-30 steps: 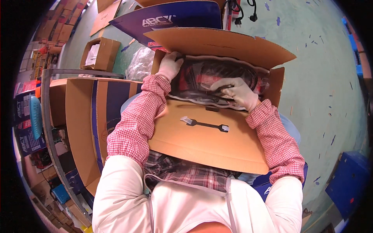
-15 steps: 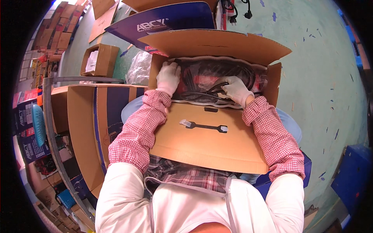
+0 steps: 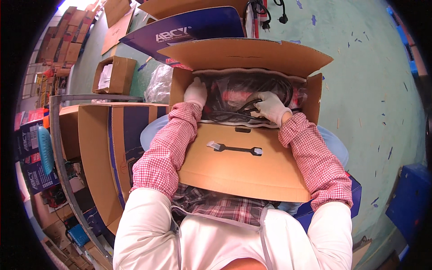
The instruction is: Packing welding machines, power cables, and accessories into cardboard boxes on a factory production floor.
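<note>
An open cardboard box sits in front of me, its near flap folded down toward my lap. Inside lies a red and black item in a clear plastic bag, with a pale padded strip along the edges. My right hand, in a white glove, is closed around a coiled black cable over the bag. At the box's left end, my gloved left hand reaches in beside the bag with bent fingers; its fingertips are hidden. A flat black wrench-shaped mark or piece with pale ends shows on the near flap.
Left of me stand a metal frame and a large open carton. Beyond the box are a blue carton flap, crumpled clear plastic and black plugs. A blue box stands at the right on the scrap-strewn floor.
My left hand has shifted slightly, with its fingers now deeper at the box's left end. My right hand stays on the cable, almost unmoved. The view has tilted a little.
</note>
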The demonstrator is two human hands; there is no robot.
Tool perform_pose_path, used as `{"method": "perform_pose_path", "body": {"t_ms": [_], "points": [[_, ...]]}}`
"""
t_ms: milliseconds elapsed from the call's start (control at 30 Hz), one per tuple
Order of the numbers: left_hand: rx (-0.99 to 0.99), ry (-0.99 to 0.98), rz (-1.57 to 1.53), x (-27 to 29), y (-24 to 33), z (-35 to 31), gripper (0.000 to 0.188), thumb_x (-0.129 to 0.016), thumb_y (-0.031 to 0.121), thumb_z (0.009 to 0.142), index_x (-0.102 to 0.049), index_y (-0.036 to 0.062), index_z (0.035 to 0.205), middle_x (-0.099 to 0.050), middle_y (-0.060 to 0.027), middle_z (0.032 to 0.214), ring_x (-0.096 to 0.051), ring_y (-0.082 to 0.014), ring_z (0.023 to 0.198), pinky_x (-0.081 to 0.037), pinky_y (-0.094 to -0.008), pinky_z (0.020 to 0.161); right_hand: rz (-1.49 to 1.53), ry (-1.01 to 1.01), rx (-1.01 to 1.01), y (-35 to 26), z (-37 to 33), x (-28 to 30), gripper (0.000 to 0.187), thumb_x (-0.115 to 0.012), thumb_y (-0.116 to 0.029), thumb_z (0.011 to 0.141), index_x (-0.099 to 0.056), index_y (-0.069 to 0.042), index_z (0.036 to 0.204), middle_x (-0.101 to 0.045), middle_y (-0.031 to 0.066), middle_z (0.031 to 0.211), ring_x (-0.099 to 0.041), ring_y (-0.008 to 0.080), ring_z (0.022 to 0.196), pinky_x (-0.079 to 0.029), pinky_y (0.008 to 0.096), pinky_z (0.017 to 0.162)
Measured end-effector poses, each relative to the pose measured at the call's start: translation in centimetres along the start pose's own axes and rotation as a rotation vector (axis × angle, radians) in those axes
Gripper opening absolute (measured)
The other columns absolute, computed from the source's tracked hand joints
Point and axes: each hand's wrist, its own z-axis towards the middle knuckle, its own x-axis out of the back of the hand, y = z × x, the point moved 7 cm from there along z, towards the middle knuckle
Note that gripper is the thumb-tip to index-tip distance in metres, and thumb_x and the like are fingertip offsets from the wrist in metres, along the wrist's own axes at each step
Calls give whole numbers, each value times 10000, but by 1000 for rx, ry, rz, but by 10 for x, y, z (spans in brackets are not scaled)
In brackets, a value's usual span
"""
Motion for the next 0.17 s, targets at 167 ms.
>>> {"method": "perform_pose_path", "body": {"t_ms": [167], "points": [[86, 50, 131, 77, 26, -37, 317, -546, 230, 898, -508, 97, 1183, -528, -180, 1224, -588, -362, 1101, -514, -494, 850, -407, 26, 210, -35, -2, 1, 302, -664, -89, 709, -659, 18, 991, -649, 175, 1027, -631, 320, 886, -504, 328, 835]]}}
